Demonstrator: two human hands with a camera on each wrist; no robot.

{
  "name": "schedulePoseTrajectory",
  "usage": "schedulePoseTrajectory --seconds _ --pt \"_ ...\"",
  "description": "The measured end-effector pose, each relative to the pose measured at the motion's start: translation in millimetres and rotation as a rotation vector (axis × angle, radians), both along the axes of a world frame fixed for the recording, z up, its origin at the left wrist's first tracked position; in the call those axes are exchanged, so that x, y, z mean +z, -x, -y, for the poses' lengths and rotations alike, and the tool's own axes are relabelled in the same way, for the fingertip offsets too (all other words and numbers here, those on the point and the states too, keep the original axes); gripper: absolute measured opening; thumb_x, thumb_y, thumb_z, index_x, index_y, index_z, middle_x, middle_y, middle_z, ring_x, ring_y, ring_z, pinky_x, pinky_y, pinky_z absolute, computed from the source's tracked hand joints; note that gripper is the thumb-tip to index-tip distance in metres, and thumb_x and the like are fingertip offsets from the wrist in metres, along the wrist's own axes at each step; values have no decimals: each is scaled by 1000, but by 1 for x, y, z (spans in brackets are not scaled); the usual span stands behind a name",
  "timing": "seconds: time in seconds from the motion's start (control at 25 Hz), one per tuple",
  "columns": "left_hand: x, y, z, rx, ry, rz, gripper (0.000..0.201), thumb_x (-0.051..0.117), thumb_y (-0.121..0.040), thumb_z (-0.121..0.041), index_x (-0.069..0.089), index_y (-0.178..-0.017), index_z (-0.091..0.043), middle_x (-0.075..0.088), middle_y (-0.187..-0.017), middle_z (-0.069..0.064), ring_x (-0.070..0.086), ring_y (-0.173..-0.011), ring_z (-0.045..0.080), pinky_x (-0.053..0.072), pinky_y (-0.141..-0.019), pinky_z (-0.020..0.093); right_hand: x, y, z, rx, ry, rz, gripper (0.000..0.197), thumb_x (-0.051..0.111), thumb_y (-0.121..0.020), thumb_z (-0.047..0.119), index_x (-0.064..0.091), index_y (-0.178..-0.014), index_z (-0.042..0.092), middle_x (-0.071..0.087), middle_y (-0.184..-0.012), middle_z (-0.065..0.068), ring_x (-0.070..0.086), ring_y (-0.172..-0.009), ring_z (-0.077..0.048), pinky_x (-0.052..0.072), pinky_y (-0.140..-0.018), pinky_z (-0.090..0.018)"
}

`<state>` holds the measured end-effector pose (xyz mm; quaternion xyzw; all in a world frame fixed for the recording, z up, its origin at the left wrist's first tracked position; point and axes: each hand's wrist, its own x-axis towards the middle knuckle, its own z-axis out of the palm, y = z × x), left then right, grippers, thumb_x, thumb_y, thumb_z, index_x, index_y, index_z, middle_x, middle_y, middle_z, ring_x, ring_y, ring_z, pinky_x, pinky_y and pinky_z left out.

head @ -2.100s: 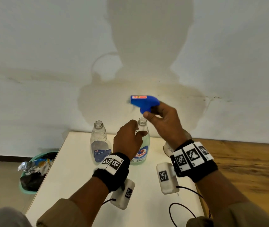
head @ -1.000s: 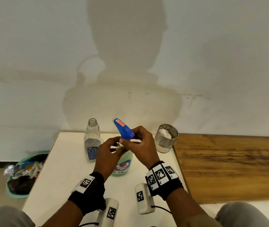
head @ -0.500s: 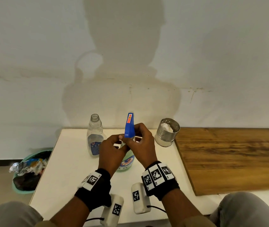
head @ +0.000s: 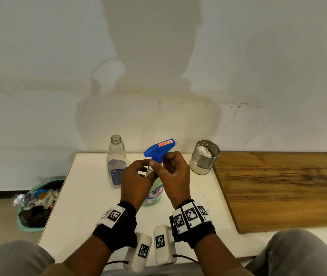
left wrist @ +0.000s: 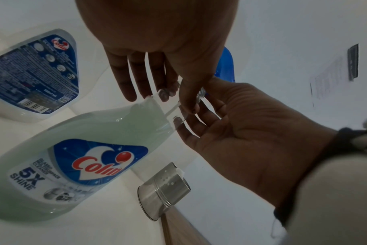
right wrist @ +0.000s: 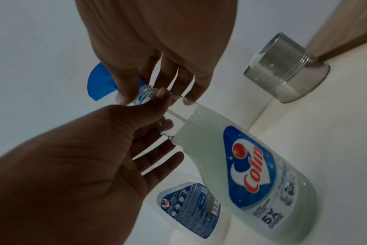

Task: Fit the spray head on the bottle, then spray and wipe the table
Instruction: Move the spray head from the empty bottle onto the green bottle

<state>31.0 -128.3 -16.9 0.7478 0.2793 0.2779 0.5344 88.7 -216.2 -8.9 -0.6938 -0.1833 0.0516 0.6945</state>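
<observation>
A blue spray head (head: 159,149) sits on the neck of the bottle of pale green cleaner (head: 155,194), which stands on the white table (head: 83,196). My right hand (head: 163,163) pinches the head's collar; its nozzle points away and to the right. My left hand (head: 147,168) holds the bottle's neck between thumb and fingers, just under the right hand. In the right wrist view the spray head (right wrist: 98,82) shows beside my right hand's fingertips (right wrist: 121,97) at the clear neck of the bottle (right wrist: 251,174). In the left wrist view the bottle (left wrist: 73,157) leans under my left hand's fingers (left wrist: 136,79).
An empty clear bottle (head: 115,164) with no cap stands just left of the hands. A perforated steel cup (head: 204,157) with something white inside stands to the right. A wooden board (head: 278,188) lies on the right. A green bin (head: 37,204) of rubbish sits on the floor, left.
The spray head came down from above onto the bottle's neck. Since then it has turned clockwise: its nozzle swung from up-left, through straight away, to up-right.
</observation>
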Motion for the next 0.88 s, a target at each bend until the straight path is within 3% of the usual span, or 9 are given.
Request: schedulePoseTrajectory --seconds 0.12,0.32,0.52,0.64,0.72,0.8,0.88 --pt "-2 1 2 0 -61 7 33 72 -81 -23 66 -112 -17 68 -99 -4 64 -89 14 52 -73 22 -4 1 -2 -9 -28 -68 34 83 -72 24 65 -100 15 73 -96 -7 69 -94 -29 54 -91 -54" --pt "-3 2 4 -27 -278 44 33 71 -82 -21 62 -113 -15 69 -98 -1 63 -86 15 55 -77 33 -3 -2 1 3 -12 -73 42 83 -70 28 66 -105 13 74 -100 -8 69 -98 -29 54 -94 -53" --pt "-2 1 2 -14 -269 -14 40 71 -82 -28 62 -119 -16 71 -105 1 61 -88 12 55 -82 33 2 -2 10 46 -20 -78 33 78 -79 26 68 -106 10 75 -101 -8 71 -97 -25 57 -92 -46" --pt "0 0 -1 -1 -215 -18 45 70 -83 -29 60 -124 -15 70 -112 2 57 -88 9 48 -79 24 10 -5 19 6 57 -13 31 80 -78 24 67 -101 8 74 -101 -5 70 -97 -18 57 -82 -30" --pt "3 0 -2 2 -189 -30 46 70 -83 -29 60 -125 -16 69 -113 2 56 -89 9 46 -80 23 19 -8 22 -45 134 24 45 84 -72 30 59 -106 13 67 -109 0 66 -102 -15 55 -76 -24" --pt "3 0 -2 1 -192 -49 46 71 -82 -32 60 -125 -18 69 -112 0 57 -89 8 50 -82 25 35 -12 24 -43 180 111 57 85 -70 33 53 -116 20 59 -120 4 59 -110 -11 54 -82 -24" --pt "2 0 -2 1 -199 -52 46 72 -81 -35 60 -123 -20 69 -111 -2 57 -89 7 51 -82 25 53 -18 24 20 243 306 52 80 -76 32 55 -120 22 58 -123 7 56 -113 -9 50 -90 -24"
